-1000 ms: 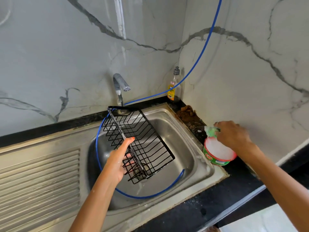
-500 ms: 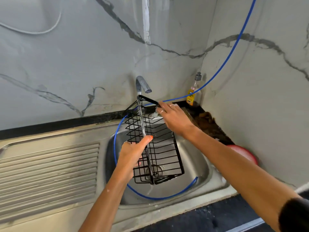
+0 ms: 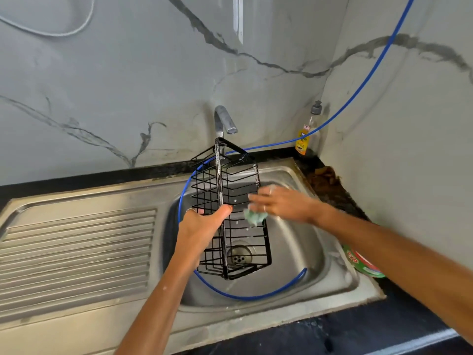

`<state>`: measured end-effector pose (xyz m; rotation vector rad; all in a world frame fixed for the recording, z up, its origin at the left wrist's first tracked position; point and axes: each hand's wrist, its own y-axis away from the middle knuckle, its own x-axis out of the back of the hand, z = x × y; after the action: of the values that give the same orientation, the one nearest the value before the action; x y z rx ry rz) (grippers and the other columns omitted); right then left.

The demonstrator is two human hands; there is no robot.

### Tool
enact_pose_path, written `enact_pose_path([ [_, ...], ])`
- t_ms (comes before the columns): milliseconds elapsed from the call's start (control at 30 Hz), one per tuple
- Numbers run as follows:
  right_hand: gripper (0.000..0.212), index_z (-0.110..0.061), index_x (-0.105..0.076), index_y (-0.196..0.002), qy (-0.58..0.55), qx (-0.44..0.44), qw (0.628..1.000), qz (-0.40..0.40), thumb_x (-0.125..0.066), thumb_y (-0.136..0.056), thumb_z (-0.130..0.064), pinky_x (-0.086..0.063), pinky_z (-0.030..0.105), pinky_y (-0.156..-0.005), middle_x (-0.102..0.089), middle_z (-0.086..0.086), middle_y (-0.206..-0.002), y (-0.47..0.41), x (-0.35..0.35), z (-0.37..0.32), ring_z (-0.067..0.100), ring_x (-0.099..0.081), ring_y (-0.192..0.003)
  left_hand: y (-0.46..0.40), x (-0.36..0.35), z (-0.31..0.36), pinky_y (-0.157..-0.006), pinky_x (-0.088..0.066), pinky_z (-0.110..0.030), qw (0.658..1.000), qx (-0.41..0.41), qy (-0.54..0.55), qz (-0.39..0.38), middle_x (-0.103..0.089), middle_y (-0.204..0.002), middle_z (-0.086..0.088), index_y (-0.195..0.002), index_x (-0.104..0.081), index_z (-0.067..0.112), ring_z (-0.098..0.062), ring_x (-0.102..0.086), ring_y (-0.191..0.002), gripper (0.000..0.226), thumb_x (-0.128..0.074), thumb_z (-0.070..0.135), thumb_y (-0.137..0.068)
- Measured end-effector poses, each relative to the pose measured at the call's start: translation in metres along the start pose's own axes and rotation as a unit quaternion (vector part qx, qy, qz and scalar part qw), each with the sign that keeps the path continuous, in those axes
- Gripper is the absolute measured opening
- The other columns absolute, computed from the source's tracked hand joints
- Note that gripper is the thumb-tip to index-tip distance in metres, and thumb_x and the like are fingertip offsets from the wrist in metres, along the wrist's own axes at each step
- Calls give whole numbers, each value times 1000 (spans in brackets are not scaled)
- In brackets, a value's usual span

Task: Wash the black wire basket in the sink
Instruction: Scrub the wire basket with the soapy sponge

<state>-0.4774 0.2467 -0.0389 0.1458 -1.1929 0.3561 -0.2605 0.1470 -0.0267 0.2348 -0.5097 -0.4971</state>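
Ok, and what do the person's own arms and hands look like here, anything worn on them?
Both forearms are bare, with no sleeves, gloves or watch in view. The left hand wears a ring, seen at its upper edge. The right hand wears two thin rings on different fingers. Pale flecks, possibly suds, dot the left forearm.

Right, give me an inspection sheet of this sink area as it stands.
Surface: steel sink with ribbed drainboard, set in a black counter.
Job's things: black wire basket held on end over the basin; green scrubber against its side.
Clutter: soap bottle in the corner; red-and-green tub partly hidden by the arm.
Hands: left hand grips the basket's frame; right hand holds the scrubber, blurred.
Cables: blue hose looped in the basin.
Surroundings: marble-pattern walls, tap; no water stream visible.
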Motion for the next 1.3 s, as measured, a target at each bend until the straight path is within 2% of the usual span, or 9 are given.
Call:
enact_pose_path([
  [167,44,-4,-73,-100,34,-88,994,59,-84,-57,3,-56,34,-69,-69,12,-109,-37,11,50,34,-66,-88,7,-6,6,-90,-55,-46,1000,-10,-27,10,-63,-118,-8,-125,-55,11,-26,-62,-104,104,-62,75,-43],
  [300,44,-8,-57,-126,-68,-168,983,43,-65,-83,-2,-46,35,-95,-55,10,-127,-34,-20,3,28,-51,-116,11,-16,10,-85,-56,-43,999,10,-17,41,-63,-113,-8,-119,-55,9,-25,-62,-100,100,-62,75,-44],
  [467,32,-7,-53,-124,-222,-10,974,-35,-35,-103,-22,-37,27,-98,-53,5,-118,-10,-35,-40,14,-44,-108,14,-26,6,-80,-56,-39,995,26,-52,77,-66,-113,-11,-120,-58,6,-26,-64,-98,106,-59,79,-42],
  [633,32,-7,-56,-126,-67,82,993,-43,-43,-99,-18,-38,48,-100,-51,17,-129,-34,-28,25,35,-45,-119,18,-25,6,-66,-48,-33,997,27,1,66,-59,-89,-3,-107,-60,7,-18,-55,-74,92,-61,74,-44],
  [833,21,-5,-72,-94,-56,-48,997,29,-74,-73,-7,-52,36,-75,-66,9,-107,-68,-18,46,28,-61,-98,22,-18,12,-78,-55,-42,996,-9,-15,91,-64,-87,-1,-89,-59,18,-19,-60,-78,66,-62,70,-48],
  [933,33,0,-59,-119,-151,-122,980,45,-58,-86,-2,-44,36,-97,-52,15,-128,-65,-26,5,30,-47,-119,22,-19,11,-78,-57,-41,993,-14,-10,118,-67,-85,-2,-83,-63,18,-21,-63,-80,59,-63,67,-51],
  [1033,41,0,-47,-130,-259,-131,957,12,-40,-90,0,-43,37,-98,-45,16,-129,-47,-42,-46,30,-42,-118,20,-22,5,-72,-55,-39,990,-5,6,139,-65,-77,-1,-79,-64,15,-21,-62,-75,60,-64,68,-49],
  [1133,49,-5,-50,-131,-290,-81,954,-9,-54,-84,7,-43,34,-100,-44,9,-129,-30,-51,-69,25,-42,-118,14,-24,-7,-66,-51,-38,990,11,23,140,-55,-62,4,-63,-56,19,-21,-53,-65,45,-68,61,-58],
  [1300,40,-7,-61,-123,-303,25,944,-127,-59,-84,-3,-42,36,-93,-48,6,-112,-23,-44,-52,22,-41,-106,8,-19,-18,-80,-57,-44,989,6,24,144,-61,-71,0,-64,-55,21,-27,-64,-78,52,-66,71,-53],
])
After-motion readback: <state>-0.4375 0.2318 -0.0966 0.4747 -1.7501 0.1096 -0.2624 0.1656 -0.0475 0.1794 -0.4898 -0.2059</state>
